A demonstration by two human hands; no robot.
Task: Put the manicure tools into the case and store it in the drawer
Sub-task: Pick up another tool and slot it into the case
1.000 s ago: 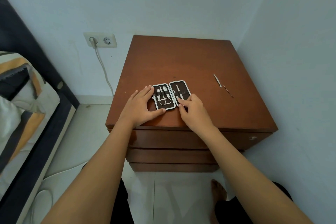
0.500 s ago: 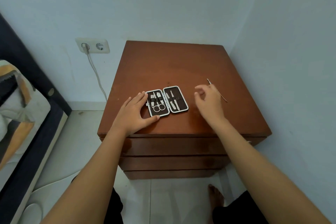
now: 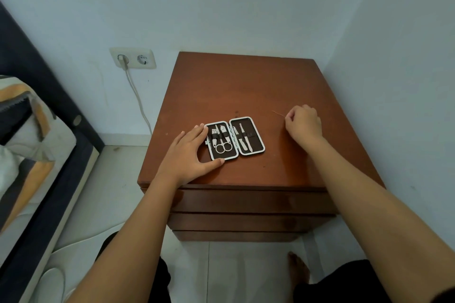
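The manicure case (image 3: 256, 146) lies open flat on the brown nightstand (image 3: 246, 86), near its front edge. Small scissors (image 3: 223, 147) and other metal tools sit under straps in its left half, and two slim tools in its right half. My left hand (image 3: 189, 155) lies flat on the top against the case's left side, fingers spread, thumb along the case's front edge. My right hand (image 3: 304, 124) is curled to the right of the case, its fingertips pinched on a thin metal tool (image 3: 277, 113) whose tip sticks out to the left. Whatever else lies under that hand is hidden.
Three shut drawers (image 3: 246, 200) stack below the nightstand top. Walls close in behind and to the right. A socket with a plugged cable (image 3: 133, 58) is on the wall to the left, and a bed (image 3: 29, 145) stands at far left. My bare foot (image 3: 298, 268) is on the tiled floor.
My right hand left the case, moved right to the loose tools and closed its fingers over them. My left hand stayed against the case. The camera view shifted slightly.
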